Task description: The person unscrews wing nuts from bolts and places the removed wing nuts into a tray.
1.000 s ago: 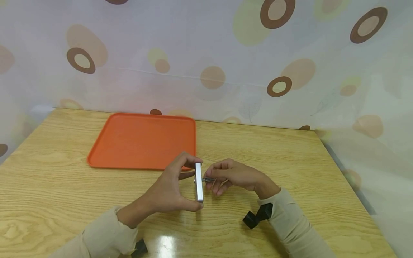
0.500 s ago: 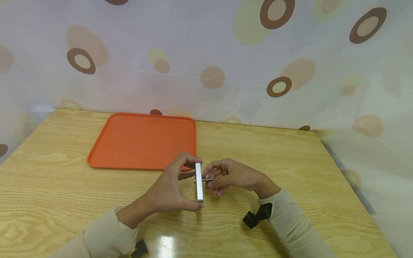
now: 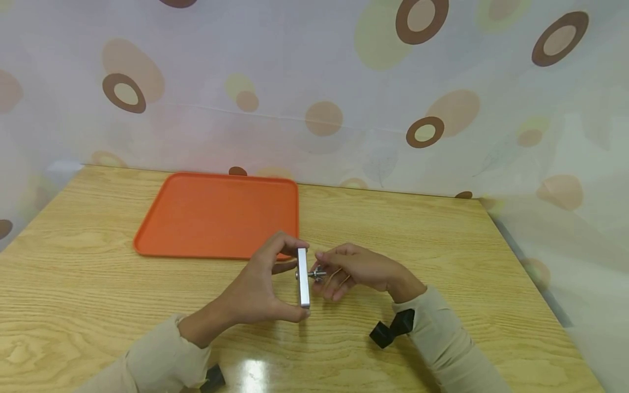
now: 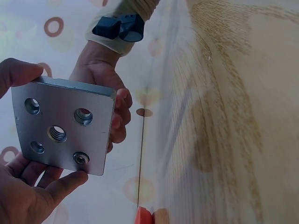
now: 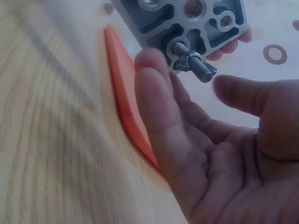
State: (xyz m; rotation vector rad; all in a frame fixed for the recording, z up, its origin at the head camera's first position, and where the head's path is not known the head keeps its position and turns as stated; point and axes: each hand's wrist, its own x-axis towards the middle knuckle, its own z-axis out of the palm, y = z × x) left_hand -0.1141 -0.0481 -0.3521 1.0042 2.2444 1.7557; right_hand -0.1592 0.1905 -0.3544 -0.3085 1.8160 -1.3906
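Upright above the table, a square silver metal plate (image 3: 303, 278) is gripped at its edges by my left hand (image 3: 257, 292). Its smooth face has several round holes in the left wrist view, with a bolt head (image 4: 81, 158) seated in one near the lower corner. From the ribbed back, the threaded bolt (image 5: 203, 73) sticks out toward my right hand. A wing nut (image 5: 190, 59) sits partway along that thread. My right hand (image 3: 361, 270) surrounds the nut with its thumb and fingers spread apart, and a gap shows between them and the nut.
An orange tray (image 3: 221, 215) lies on the wooden table (image 3: 417, 240) behind my left hand. A patterned curtain (image 3: 275, 71) hangs along the back and sides. Black camera mounts (image 3: 391, 329) are strapped at both wrists.
My right thumb and fingers were pinching around the wing nut half a second ago and have now spread off it. The left hand and plate have stayed in place.
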